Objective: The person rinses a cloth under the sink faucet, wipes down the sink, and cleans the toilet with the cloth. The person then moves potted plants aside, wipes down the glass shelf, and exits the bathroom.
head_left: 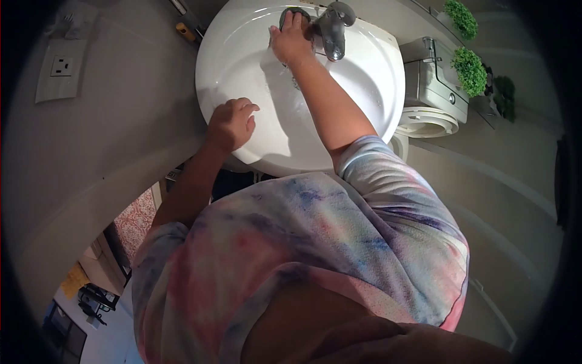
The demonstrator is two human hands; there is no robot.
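My right hand [292, 41] reaches to the back of the white washbasin [242, 151], left of the metal faucet [333, 36]. Its fingers press on a dark, round, pad-like thing [284, 19] at the back rim; most of it is covered, so its exact kind is unclear. My left hand [232, 124] hovers by the basin's front left rim, fingers loosely bent and apart, with nothing in them. Water drops and wet streaks show in the bowl below my right wrist.
A toilet [427, 121] with its tank stands right of the basin. Green artificial plants [468, 71] sit above the tank. The left wall carries a power outlet [61, 65]. An orange-handled item [185, 31] is beside the basin's back left edge.
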